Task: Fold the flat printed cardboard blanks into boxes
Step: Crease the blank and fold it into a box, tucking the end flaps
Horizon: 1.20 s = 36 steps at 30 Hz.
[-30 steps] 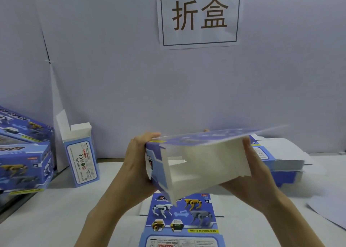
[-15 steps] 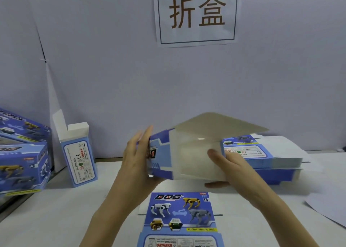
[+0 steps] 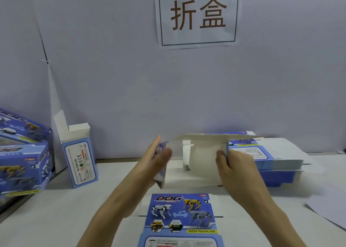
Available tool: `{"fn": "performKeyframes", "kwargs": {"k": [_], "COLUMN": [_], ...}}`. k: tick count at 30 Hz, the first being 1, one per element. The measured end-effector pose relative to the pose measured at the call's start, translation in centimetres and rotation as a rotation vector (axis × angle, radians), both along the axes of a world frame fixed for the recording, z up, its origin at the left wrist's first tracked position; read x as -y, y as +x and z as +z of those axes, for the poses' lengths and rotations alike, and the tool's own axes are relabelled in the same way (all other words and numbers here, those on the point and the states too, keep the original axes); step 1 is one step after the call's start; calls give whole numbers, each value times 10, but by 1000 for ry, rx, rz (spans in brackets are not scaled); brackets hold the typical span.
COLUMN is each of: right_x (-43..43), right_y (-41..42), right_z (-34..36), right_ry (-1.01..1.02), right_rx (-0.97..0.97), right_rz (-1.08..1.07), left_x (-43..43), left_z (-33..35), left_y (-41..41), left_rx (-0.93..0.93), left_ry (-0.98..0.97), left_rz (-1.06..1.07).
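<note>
I hold a half-formed blue and white cardboard box [image 3: 204, 162] above the table, its white inside facing me and a flap lying flat across its top. My left hand [image 3: 159, 158] grips the blurred left end of the box. My right hand [image 3: 232, 166] clasps the right side, thumb on the white panel. Below them a flat printed blank [image 3: 182, 218] with robot dogs lies on the table. A stack of flat blanks [image 3: 277, 158] sits behind my right hand.
An upright folded box [image 3: 80, 160] with its top flaps open stands at the left by the wall. Two finished boxes [image 3: 22, 153] are piled at the far left. A paper sign [image 3: 197, 15] hangs on the wall. A white sheet [image 3: 329, 207] lies at the right.
The box has been turned and spread open wider. The top flap dropped from raised to flat. My left hand shifted along the left end, blurred by motion.
</note>
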State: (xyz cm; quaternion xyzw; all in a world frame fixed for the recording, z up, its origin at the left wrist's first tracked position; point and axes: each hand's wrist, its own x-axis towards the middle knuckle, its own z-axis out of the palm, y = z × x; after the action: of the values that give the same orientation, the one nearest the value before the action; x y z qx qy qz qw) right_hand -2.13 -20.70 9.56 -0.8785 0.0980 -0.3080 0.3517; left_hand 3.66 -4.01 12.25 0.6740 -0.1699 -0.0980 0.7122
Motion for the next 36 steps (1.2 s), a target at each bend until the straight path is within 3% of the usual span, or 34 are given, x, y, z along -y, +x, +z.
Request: {"fn": "performKeyframes", "kwargs": {"k": [9, 11, 13, 17, 20, 24, 26, 27, 29, 32, 34, 36], "right_x": [-10, -15, -18, -28, -27, -19, -17, -17, -19, -20, -18, -12], "right_y": [-5, -7, -7, -5, -8, -12, -13, -14, -17, -22, -24, -23], "right_z": [2, 0, -2, -3, -3, 3, 9, 12, 18, 21, 20, 21], "right_ry": [-61, -141, -163, -224, -145, 454, 642, 715, 836, 747, 532, 423], "right_rx": [78, 31, -16, -167, -112, -61, -72, -72, -54, -157, -244, -168], "right_rz": [42, 86, 160, 153, 181, 302, 298, 307, 351, 474, 503, 416], "left_x": [-26, -26, -23, -27, -26, -31, -35, -35, -34, -26, -25, -29], "left_z": [-26, -37, -36, -38, -31, -19, -17, -18, -22, -33, -36, -37], "left_y": [-26, -16, -12, -10, -16, -24, -27, -28, -27, -16, -11, -7], "left_rx": [298, 449, 478, 569, 623, 574, 618, 696, 864, 1069, 1079, 1079], "left_ry": [341, 424, 511, 626, 531, 285, 127, 103, 245, 527, 526, 489], "left_rz": [84, 333, 600, 740, 680, 437, 288, 220, 179, 289, 335, 315]}}
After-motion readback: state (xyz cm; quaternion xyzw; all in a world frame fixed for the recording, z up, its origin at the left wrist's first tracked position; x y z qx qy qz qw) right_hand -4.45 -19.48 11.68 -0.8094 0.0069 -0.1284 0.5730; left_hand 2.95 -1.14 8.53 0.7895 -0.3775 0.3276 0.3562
